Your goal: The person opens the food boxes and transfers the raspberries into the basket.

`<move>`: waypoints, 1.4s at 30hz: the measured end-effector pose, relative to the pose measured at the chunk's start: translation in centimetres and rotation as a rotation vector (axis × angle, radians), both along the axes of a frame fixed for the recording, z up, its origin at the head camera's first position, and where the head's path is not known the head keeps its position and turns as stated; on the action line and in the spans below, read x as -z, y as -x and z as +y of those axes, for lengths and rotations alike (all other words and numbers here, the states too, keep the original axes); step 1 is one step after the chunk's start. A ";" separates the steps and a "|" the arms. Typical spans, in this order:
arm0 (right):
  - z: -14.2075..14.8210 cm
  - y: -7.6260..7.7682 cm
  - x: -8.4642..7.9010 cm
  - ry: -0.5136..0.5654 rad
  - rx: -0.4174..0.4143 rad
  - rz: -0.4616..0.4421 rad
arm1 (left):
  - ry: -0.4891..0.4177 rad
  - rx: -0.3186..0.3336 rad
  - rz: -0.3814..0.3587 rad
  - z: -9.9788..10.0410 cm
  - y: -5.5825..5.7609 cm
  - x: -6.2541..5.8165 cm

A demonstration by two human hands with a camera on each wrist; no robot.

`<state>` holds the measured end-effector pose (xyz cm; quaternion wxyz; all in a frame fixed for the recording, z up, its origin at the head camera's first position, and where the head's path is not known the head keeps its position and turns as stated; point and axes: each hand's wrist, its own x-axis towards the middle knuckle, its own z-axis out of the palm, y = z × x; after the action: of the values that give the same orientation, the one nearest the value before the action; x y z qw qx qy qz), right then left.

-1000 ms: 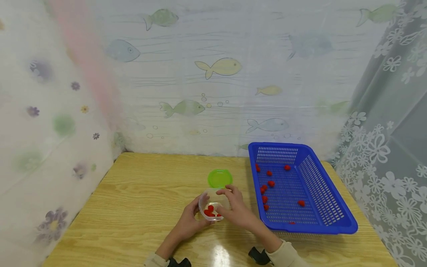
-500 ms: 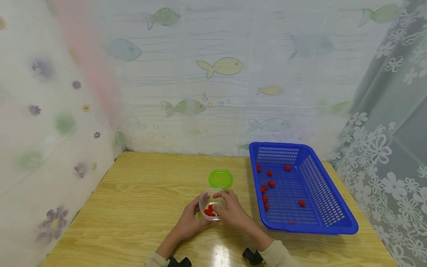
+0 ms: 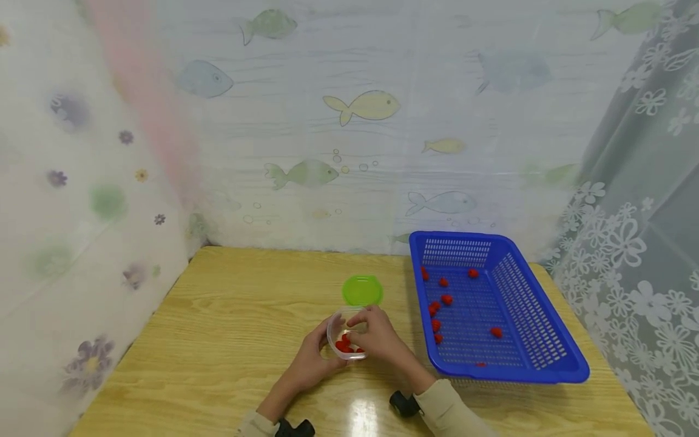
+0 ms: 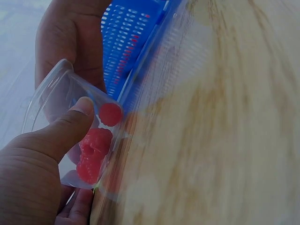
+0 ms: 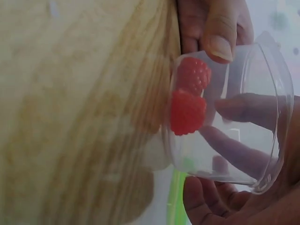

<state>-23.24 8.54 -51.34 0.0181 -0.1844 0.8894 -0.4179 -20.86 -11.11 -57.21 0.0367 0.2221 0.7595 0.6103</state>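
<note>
My left hand (image 3: 311,358) grips a clear plastic container (image 3: 332,346) from the left, its thumb (image 4: 70,124) along the wall. Several red raspberries (image 3: 344,346) lie in the bottom of it; two red raspberries (image 5: 188,112) show through the wall in the right wrist view. My right hand (image 3: 379,337) reaches in over the right rim, thumb and a finger bent and a little apart just by the raspberries. Its other fingers (image 5: 199,199) stay outside the container. Beyond the container lies a bright green lid (image 3: 363,290), flat on the table.
A blue plastic basket (image 3: 551,375) stands on the right of the wooden table (image 3: 246,303), with several raspberries (image 3: 446,300) scattered inside it. Behind the table hangs a fish-printed curtain (image 3: 306,139); a flowered curtain (image 3: 98,243) borders the left side.
My right hand has dipped lower into the container and its wrist has shifted left. The left hand keeps its hold. Lid and basket stay in place, with a slight shift of the head view.
</note>
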 end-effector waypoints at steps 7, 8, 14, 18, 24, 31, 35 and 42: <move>0.3 0.7 0.0 -0.077 -0.053 -0.010 | 0.004 0.002 -0.004 0.0 0.1 0.1; 0.3 0.7 0.1 -0.083 -0.058 -0.009 | 0.005 0.001 -0.004 0.0 0.1 0.1; 0.0 0.9 -0.1 -0.111 -0.075 -0.007 | 0.014 -0.017 -0.009 -0.1 0.0 0.1; -0.2 1.2 -0.5 -0.108 -0.091 -0.045 | 0.014 -0.023 -0.010 -0.1 0.0 0.1; -0.6 1.5 -0.8 -0.085 -0.102 -0.148 | 0.011 -0.018 -0.009 0.0 0.0 0.1; -0.7 1.6 -0.7 -0.084 -0.102 -0.171 | 0.007 -0.015 -0.011 -0.1 0.0 -0.3; -0.6 1.7 -0.7 -0.115 -0.117 -0.156 | 0.011 -0.015 -0.022 -0.1 -0.1 -0.4; -0.1 1.7 -0.5 -0.141 -0.119 -0.116 | 0.016 -0.014 -0.036 -0.1 -0.2 -0.5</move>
<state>-24.94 8.42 -50.81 0.1072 -0.2108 0.9014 -0.3626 -20.67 -11.19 -56.69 0.0476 0.2054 0.7651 0.6084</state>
